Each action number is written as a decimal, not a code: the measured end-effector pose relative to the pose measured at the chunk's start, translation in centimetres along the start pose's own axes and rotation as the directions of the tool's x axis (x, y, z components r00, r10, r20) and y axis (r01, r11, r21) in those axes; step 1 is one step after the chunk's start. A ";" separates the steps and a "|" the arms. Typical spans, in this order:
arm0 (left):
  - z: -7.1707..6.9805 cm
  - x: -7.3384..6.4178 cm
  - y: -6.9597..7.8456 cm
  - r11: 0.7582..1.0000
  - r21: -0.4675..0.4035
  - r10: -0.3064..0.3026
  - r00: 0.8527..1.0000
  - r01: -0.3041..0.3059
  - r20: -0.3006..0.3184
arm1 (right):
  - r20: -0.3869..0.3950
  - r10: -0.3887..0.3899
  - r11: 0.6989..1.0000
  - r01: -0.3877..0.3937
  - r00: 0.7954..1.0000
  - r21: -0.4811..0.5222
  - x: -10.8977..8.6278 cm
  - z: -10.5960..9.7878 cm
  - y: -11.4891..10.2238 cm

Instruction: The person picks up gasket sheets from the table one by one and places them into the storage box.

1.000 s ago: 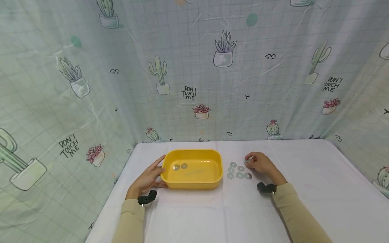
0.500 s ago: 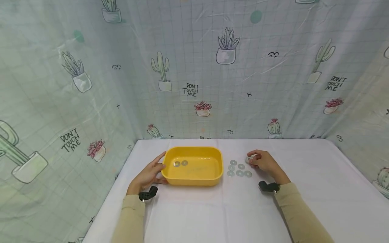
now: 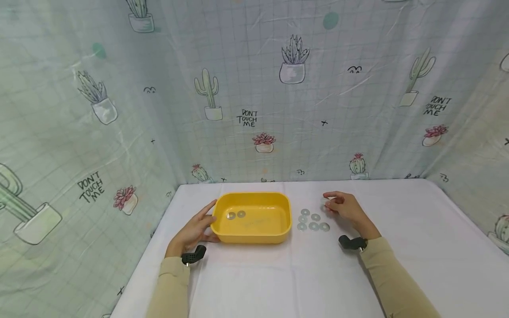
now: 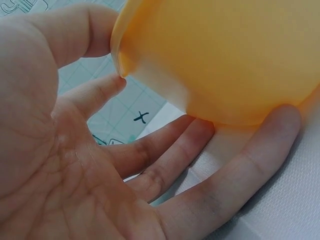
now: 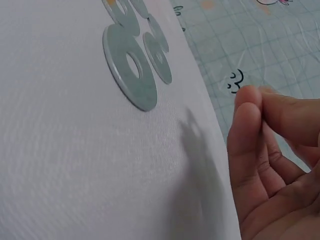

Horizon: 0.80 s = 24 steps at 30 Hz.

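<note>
A yellow tray (image 3: 251, 239) sits on the table at left of centre, with two flat metal washers (image 3: 241, 214) lying inside. My left hand (image 3: 194, 232) holds its left end; in the left wrist view the thumb is at the rim and the other fingers spread along the outer wall and bottom edge. Right of the tray, my right hand (image 3: 347, 210) pinches a washer (image 3: 324, 201) between thumb and fingertips, above the cloth. In the right wrist view those fingertips hide it. Several loose washers (image 5: 131, 70) lie flat between the tray and this hand.
A white cloth (image 3: 246, 282) covers the table. Behind and at both sides hangs a curtain (image 3: 234, 88) printed with cacti. Each wrist wears a small black camera (image 3: 351, 243) over a beige sleeve (image 3: 393, 274).
My right hand has lifted its washer up and away from the loose ones on the cloth. The left hand stays on the tray, and the head view shifts slightly.
</note>
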State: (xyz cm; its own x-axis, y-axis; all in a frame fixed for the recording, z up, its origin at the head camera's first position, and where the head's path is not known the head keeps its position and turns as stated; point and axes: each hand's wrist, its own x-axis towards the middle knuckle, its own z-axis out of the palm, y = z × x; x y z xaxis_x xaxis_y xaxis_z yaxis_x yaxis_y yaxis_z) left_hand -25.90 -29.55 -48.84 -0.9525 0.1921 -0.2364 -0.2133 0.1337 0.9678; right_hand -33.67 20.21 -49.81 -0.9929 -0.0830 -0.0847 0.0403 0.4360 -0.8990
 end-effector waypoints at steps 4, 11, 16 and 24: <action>0.0 0.1 0.0 1.000 -0.004 0.008 1.000 -0.007 0.005 | -0.018 -0.015 0.999 0.015 1.000 0.044 0.0 0.1 -0.3; 0.1 0.0 0.0 1.000 -0.011 0.009 1.000 -0.009 0.001 | -0.040 -0.026 0.995 0.029 0.999 0.098 -0.5 0.6 -1.0; 0.1 0.0 -0.1 1.000 -0.004 0.007 1.000 -0.007 -0.007 | -0.038 -0.041 0.993 0.045 0.998 0.106 -0.5 0.7 -1.2; 0.1 0.1 -0.2 1.000 0.001 -0.002 1.000 0.002 -0.019 | -0.050 -0.074 0.991 0.079 0.996 0.106 -0.6 1.0 -1.9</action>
State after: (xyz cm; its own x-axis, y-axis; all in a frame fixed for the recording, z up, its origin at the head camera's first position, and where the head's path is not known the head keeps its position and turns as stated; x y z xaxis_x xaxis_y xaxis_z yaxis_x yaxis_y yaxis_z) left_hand -25.93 -29.43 -49.03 -0.9560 0.1737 -0.2364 -0.2146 0.1352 0.9673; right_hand -33.02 18.57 -48.46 -0.9975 -0.0701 0.0036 -0.0266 0.3307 -0.9434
